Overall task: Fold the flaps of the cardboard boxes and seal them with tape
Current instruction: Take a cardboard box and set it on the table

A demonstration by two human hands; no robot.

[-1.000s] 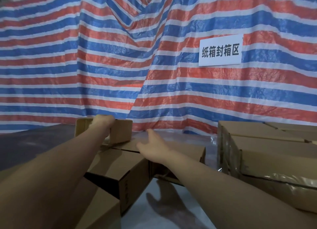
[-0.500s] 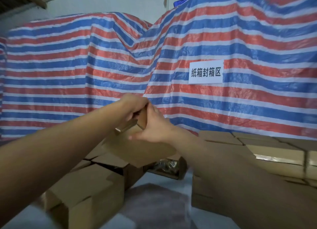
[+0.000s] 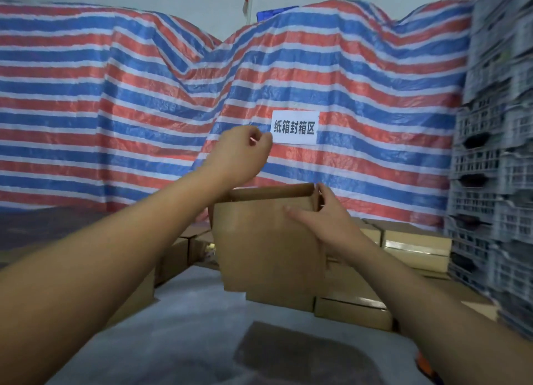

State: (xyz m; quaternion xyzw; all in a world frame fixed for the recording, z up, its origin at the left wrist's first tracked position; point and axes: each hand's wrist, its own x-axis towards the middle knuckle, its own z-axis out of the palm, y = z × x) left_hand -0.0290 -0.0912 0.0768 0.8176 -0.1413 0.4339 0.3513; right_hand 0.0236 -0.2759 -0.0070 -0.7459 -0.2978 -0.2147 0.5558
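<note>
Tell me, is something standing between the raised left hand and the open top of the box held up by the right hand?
Nothing visible: the left hand hangs just above the cardboard box, with only air between; the right hand grips its right corner.

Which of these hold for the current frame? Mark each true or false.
1. The right hand grips the brown cardboard box at its upper right corner. True.
2. The left hand presses flat on the box top. False: it is raised above the box, fingers curled, touching nothing visible.
3. The held box has its top open. True.
4. The white paper sign with black characters lies on the table. False: it hangs on the red, white and blue striped tarp.
5. Grey plastic crates are stacked at the right. True.
</note>
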